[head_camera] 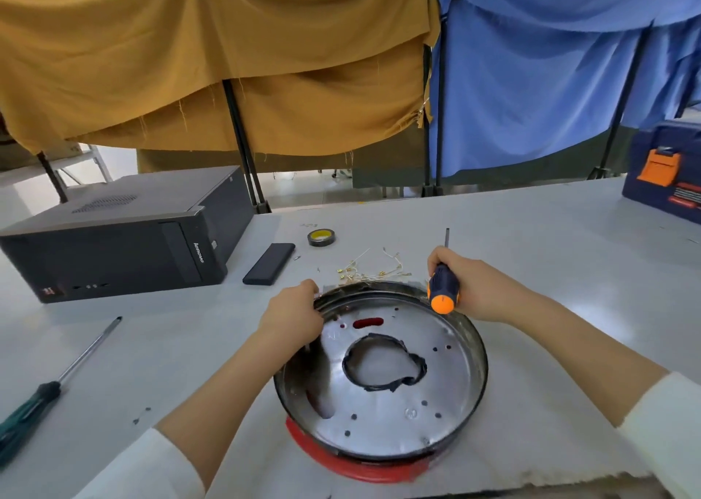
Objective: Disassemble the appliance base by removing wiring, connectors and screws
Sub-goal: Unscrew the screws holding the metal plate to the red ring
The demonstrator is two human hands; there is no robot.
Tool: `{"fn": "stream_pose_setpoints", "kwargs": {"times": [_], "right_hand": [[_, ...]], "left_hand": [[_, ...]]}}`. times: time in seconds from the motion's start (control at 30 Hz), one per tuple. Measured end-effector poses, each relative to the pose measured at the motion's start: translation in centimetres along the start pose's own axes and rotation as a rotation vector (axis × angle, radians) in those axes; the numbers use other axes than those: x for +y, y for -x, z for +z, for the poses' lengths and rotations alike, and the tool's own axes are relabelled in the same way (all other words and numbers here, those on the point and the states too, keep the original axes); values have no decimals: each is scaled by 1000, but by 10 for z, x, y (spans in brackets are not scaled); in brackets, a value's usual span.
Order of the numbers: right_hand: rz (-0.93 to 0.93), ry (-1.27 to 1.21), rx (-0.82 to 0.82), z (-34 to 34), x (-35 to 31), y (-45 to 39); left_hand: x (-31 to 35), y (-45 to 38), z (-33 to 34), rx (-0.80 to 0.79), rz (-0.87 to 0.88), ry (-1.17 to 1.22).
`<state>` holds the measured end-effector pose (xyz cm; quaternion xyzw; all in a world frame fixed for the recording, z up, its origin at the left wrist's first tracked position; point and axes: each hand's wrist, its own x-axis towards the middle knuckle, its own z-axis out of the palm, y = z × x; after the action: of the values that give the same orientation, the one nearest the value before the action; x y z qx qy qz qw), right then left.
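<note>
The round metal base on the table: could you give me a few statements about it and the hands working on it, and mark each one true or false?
1. The right hand holds a screwdriver with an orange and dark blue handle. True.
2. The left hand rests flat on the table, away from the metal base. False: it grips the base's rim at the far left.
3. A second screwdriver with a green handle lies on the table to the left. True.
4. The loose wires are coiled inside the base. False: they lie on the table just beyond it.
5. A roll of tape lies beyond the wires. True.
</note>
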<state>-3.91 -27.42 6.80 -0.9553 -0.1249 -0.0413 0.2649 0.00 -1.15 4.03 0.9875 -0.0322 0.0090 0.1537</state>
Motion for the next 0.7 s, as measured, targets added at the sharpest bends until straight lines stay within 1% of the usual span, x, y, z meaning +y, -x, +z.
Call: {"fn": "stream_pose_setpoints", "kwargs": {"times": [0.13, 0.27, 0.33, 0.43, 0.5, 0.53, 0.6, 0.7], "right_hand": [[5, 4, 8, 4, 1, 3], [-25, 15, 14, 9, 1, -5], [-39, 14, 12, 11, 2, -11], [-66, 32, -1, 15, 5, -19], [-80, 41, 16, 19, 5, -25], [-89, 33, 25, 22, 5, -28], [-106, 0, 37, 26, 5, -35], [-116, -102, 58, 29, 6, -41]], "left_hand": [[-7, 16, -4, -20, -80, -13], [-3, 27, -12, -118, -86, -92], [2, 26, -17, -117, -33, -99], [16, 10, -18, -55, 159, 4], [30, -2, -14, -72, 278, 16], [38, -7, -11, -91, 303, 16], [48, -16, -5, -98, 294, -5], [46, -22, 1, -3, 238, -135]]}}
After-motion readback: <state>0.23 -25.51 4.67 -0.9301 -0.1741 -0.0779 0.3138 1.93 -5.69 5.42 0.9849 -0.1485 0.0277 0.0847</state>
